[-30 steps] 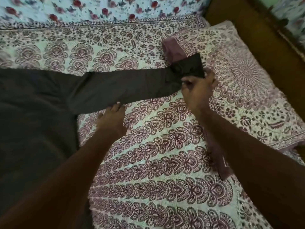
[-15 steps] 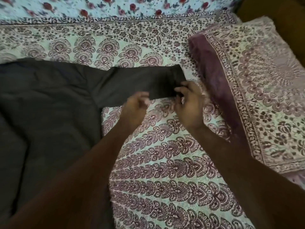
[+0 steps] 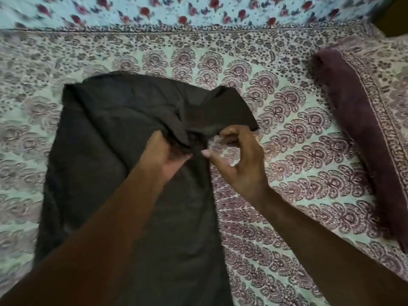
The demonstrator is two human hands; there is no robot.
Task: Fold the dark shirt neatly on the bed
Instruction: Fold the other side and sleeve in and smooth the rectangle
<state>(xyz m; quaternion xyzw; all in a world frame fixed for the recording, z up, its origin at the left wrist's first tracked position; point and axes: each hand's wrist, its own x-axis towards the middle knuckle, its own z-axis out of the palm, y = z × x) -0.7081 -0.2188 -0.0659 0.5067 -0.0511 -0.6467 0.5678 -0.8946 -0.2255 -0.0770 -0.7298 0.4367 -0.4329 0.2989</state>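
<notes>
The fingers of the left hand (image 3: 165,155) are curled into a wad of dark cloth and clamped on it. Those of the right hand (image 3: 242,164) curl up against the cloth's lower edge with the thumb standing apart; whether they actually hold it cannot be told.

The paisley-printed maroon and pale green bed sheet (image 3: 287,151) fills most of the view. The dark grey cotton shirt (image 3: 114,140) lies on it, well to the left of the maroon-bordered printed pillow (image 3: 364,129), its body spread flat and running down toward the person. A pale blue cloth with red flowers (image 3: 198,9) runs along the far side, up and left of the pillow. The shirt's sleeve (image 3: 216,109) is the part nearest the pillow, lifted and crumpled, with both hands just under it.

The likely step is bringing this sleeve across the body. The risk is that it goes down bunched: the wad in the left hand would set creases inside the fold. A hard pull from that grip could also drag the shoulder and skew the flat body. If the right fingers are only touching, the cuff end may flop back toward the pillow.
</notes>
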